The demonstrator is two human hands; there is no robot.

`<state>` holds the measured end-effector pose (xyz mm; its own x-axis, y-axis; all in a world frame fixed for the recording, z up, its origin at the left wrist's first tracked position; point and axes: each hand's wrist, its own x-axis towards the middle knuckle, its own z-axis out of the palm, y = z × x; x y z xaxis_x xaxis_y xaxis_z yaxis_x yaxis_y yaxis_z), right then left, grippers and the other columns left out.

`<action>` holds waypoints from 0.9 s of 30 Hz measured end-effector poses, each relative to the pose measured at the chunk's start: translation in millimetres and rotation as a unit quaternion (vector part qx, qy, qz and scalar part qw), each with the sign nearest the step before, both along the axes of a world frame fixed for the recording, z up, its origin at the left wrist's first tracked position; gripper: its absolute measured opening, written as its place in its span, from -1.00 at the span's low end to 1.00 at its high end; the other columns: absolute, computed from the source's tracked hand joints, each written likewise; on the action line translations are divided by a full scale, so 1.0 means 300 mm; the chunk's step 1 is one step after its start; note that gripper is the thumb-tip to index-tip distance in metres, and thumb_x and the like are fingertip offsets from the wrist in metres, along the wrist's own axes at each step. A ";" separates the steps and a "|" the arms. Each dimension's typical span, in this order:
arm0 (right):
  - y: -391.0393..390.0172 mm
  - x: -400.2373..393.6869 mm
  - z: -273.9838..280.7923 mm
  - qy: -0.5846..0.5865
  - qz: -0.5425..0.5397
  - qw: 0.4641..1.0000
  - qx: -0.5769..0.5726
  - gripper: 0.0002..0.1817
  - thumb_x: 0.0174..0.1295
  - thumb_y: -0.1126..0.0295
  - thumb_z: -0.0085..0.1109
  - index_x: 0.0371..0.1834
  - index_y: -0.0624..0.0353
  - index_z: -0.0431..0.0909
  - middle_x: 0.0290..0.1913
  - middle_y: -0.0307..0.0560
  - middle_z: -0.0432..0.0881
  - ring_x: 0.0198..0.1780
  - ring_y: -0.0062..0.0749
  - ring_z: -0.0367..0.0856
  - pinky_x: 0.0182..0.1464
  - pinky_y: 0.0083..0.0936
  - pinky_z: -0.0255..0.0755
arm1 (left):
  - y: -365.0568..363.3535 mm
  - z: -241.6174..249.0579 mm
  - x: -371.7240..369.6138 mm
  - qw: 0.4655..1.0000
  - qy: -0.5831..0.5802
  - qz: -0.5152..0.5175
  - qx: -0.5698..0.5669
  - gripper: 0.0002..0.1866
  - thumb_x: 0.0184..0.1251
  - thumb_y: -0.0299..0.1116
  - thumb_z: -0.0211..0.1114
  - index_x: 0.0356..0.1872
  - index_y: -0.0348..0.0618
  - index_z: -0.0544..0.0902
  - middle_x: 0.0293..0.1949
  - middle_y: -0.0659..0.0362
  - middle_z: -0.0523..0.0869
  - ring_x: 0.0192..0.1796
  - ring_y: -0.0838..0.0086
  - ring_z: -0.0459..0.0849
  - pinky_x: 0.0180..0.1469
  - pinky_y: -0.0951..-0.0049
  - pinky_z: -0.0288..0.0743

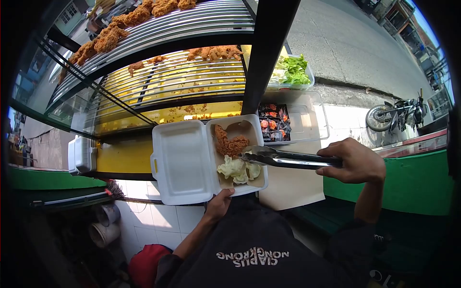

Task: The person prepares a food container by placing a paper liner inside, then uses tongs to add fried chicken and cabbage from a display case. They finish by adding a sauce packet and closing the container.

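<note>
My right hand is wrapped round metal tongs, whose tips reach over the food in an open white foam box. My left hand grips the front edge of this box, the thumb over its rim. The box's lid lies folded back to the left. In the right half, on brown paper, a piece of fried chicken sits at the back. Pale cabbage or lettuce leaves lie in front of it, right at the tong tips, which partly cover them.
Behind the box stands a display rack with several fried chicken pieces on its bars. At right are a clear container of sauce sachets and a tub of green lettuce. Another foam box stands left. A dark post rises behind.
</note>
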<state>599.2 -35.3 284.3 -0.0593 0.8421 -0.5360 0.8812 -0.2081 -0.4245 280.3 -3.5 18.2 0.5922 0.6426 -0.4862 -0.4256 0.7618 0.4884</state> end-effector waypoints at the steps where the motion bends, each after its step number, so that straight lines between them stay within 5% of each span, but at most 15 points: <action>1: -0.008 0.011 0.009 -0.001 -0.002 1.000 0.001 -0.54 0.13 0.16 0.35 -0.08 0.36 0.67 -0.32 0.20 0.71 -0.30 0.01 0.69 -0.20 -0.28 0.54 | 0.002 -0.006 -0.003 1.000 0.009 -0.006 0.008 -0.87 0.36 -0.55 0.16 -0.12 -0.28 0.57 -0.13 0.24 0.61 0.00 0.57 0.56 0.20 0.50 0.40; 10: -0.031 0.179 0.172 -0.106 -0.151 0.969 0.162 -0.62 0.11 0.23 0.40 -0.12 0.32 0.72 -0.40 0.04 0.74 -0.43 -0.39 0.63 -0.31 -0.43 0.47 | 0.018 -0.021 -0.004 0.999 -0.029 0.018 0.017 -0.70 0.30 -0.52 0.08 0.03 -0.35 0.53 0.07 0.15 0.61 0.17 0.43 0.54 0.31 0.37 0.32; 11: -0.015 0.195 0.168 -0.144 -0.168 0.958 0.181 -0.63 0.12 0.22 0.39 -0.14 0.30 0.73 -0.41 0.05 0.74 -0.45 -0.39 0.61 -0.33 -0.40 0.45 | 0.023 -0.070 -0.026 0.994 -0.110 0.005 0.024 -0.68 0.28 -0.51 0.08 0.05 -0.36 0.52 0.09 0.12 0.61 0.19 0.41 0.55 0.32 0.35 0.34; 14: 0.103 0.211 0.157 -0.244 -0.192 0.933 0.181 -0.61 0.09 0.22 0.38 -0.09 0.26 0.73 -0.35 0.09 0.74 -0.41 -0.28 0.65 -0.24 -0.35 0.51 | 0.037 0.017 -0.009 0.995 -0.102 -0.003 0.008 -0.74 0.34 -0.53 0.09 0.00 -0.39 0.52 0.00 0.11 0.63 0.13 0.42 0.57 0.32 0.35 0.33; 18: 0.269 0.282 0.071 -0.367 -0.155 0.889 0.227 -0.59 0.07 0.23 0.38 -0.01 0.14 0.70 -0.13 0.03 0.74 -0.15 -0.16 0.72 0.02 -0.33 0.56 | 0.032 -0.008 -0.025 0.992 -0.121 -0.030 0.000 -0.64 0.30 -0.54 0.10 0.11 -0.39 0.48 0.09 0.09 0.61 0.20 0.36 0.56 0.35 0.32 0.32; 26: 0.466 0.323 -0.023 -0.311 -0.141 0.927 0.155 -0.55 -0.01 0.17 0.40 -0.02 0.07 0.71 -0.12 0.01 0.74 -0.11 -0.16 0.71 0.00 -0.31 0.57 | 0.006 -0.010 -0.055 0.998 -0.064 -0.007 -0.019 -0.68 0.27 -0.56 0.12 0.05 -0.37 0.51 0.03 0.09 0.63 0.15 0.33 0.58 0.32 0.27 0.35; 27: 0.459 0.313 -0.049 -0.326 -0.128 0.906 0.238 -0.60 -0.01 0.18 0.40 -0.06 0.04 0.74 -0.18 -0.01 0.75 -0.17 -0.17 0.71 -0.07 -0.30 0.57 | 0.005 -0.008 -0.053 0.998 -0.065 -0.004 -0.019 -0.68 0.27 -0.56 0.12 0.05 -0.37 0.51 0.03 0.09 0.63 0.15 0.33 0.58 0.32 0.27 0.35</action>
